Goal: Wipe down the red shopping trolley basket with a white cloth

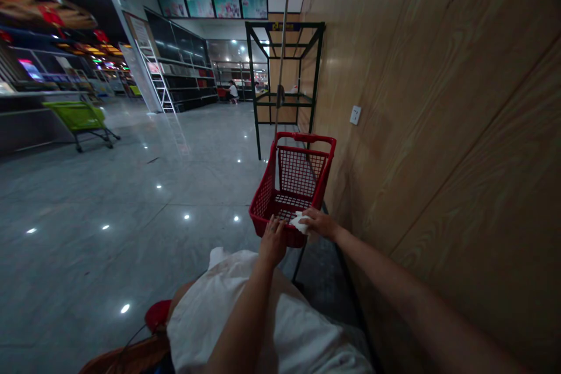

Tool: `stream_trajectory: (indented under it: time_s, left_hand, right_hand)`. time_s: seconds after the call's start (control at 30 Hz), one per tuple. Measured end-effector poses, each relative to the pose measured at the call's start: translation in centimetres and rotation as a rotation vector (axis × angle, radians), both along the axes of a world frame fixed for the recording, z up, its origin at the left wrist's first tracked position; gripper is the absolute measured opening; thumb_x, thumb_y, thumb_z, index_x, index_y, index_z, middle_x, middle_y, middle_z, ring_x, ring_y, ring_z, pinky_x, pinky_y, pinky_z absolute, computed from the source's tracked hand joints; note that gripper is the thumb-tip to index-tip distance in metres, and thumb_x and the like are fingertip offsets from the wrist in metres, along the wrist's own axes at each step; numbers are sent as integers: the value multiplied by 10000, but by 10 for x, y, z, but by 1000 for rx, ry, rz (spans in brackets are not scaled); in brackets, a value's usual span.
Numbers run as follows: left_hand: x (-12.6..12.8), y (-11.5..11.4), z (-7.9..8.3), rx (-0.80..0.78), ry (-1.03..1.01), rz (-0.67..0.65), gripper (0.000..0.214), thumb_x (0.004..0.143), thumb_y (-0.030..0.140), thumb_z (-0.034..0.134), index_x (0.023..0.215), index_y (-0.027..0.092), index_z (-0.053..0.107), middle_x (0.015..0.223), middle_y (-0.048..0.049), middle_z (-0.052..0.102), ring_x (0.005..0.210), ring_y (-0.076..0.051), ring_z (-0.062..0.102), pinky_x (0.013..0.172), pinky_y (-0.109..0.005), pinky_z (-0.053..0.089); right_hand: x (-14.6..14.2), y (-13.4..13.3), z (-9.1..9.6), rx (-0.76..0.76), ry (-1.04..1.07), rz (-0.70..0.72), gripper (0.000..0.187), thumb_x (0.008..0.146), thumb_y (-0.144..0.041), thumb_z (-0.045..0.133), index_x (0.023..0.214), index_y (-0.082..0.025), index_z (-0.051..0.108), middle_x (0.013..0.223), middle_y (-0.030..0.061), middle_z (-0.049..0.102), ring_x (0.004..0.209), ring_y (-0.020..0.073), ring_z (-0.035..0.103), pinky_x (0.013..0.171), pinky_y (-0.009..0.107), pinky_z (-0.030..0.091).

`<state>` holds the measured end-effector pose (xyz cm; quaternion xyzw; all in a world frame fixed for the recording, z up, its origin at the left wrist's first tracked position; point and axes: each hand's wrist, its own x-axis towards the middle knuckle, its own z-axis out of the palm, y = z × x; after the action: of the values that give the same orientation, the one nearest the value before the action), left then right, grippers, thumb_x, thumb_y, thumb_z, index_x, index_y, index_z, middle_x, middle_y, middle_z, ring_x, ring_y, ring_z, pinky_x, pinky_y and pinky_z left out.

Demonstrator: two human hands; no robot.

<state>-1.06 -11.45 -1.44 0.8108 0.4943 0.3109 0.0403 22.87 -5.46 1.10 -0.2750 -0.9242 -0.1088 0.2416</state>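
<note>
Red basket [302, 172], mesh-sided, with a dark leg [300, 263] showing underneath: ahead of the white garment [223, 304], close beside the wood-panelled wall [438, 99]. Contact with the wall: cannot tell.

White wad [300, 222], paper or cloth, unclear which: in the right hand [319, 223], at the near rim of the basket, right of its middle.

Hazards, by judgement:
1. Shift or swing of the basket. Likely cause: pressure on the near rim alone, with only a light-looking hold from the left hand [274, 238]; footing largely out of sight.
2. Snagging or tearing of the wad. Likely cause: loose edges near the mesh openings.
3. Scrape of right knuckles or forearm. Likely cause: narrow room on the wall side.
4. Bump between hands. Likely cause: closeness along one rim.

Pose, left: forearm up from the lower middle, across the garment; back of hand uppermost; fingers fairly straight, laid forward over the near rim. Thumb unclear. Firm grip or mere rest: cannot tell.

Pose, right: forearm slanting in from the lower right corner, alongside the wall; wrist low, fingers bent and closed around the wad, with white protruding toward the left fingertips.
</note>
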Motion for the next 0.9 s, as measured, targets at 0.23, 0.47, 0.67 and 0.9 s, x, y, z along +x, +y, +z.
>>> stream_trajectory:
  time_s: [0.23,0.47,0.67,0.9]
  left_hand:
    - [-3,5,-15,19,-66,53,737,703,209,591,1375,66,325,1439,-234,368,1426,-350,163,1108,-563,283]
    - [-45,13,1,-72,-61,334,514,736,117,552,1241,185,489,1300,-138,542,1370,-307,333,1105,-548,289]
    - [-42,10,2,-57,-43,323,486,728,266,680,1189,209,537,1274,-115,533,1376,-309,321,1117,-517,292]
    - [-32,17,-3,-8,-105,260,254,801,183,589,1048,211,640,1214,-95,562,1364,-263,348,1118,-478,328]
  right_hand:
    - [-78,-15,1,-3,-35,-197,302,875,-219,596,1163,-296,644,1117,66,638,1035,203,559,966,371,430]
    - [-109,-2,13,-33,-111,-131,327,897,-222,568,1207,-321,598,1174,43,628,1056,182,573,1039,391,380]
    - [-31,39,35,-47,-110,-334,314,881,-208,588,1187,-274,613,1206,75,607,1095,195,550,988,343,418]
    - [-71,15,19,-50,-118,-216,360,901,-233,565,1250,-317,590,1155,80,611,1005,196,551,914,339,440]
